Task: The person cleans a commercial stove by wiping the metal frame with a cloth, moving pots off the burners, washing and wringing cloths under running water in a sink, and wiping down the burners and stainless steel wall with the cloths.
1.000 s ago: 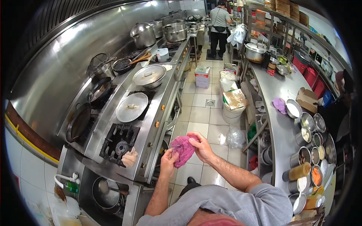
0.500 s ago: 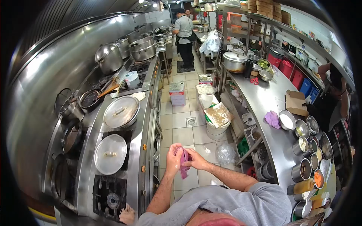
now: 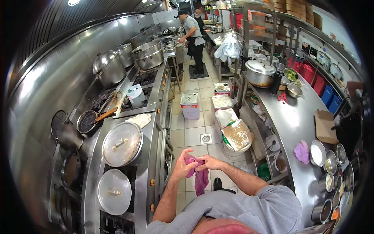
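Left hand (image 3: 181, 167) and right hand (image 3: 210, 162) pinch a limp purple fabric cloth (image 3: 201, 181) dangling below them; loosened fingers could drop it.

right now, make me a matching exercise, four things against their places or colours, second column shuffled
1 scissors
2 drain
3 magenta cloth
4 cardboard box

A set in the tiled floor
B brown
C held by left hand and right hand
D red

Pairs: 1-D, 2-A, 3-C, 4-B
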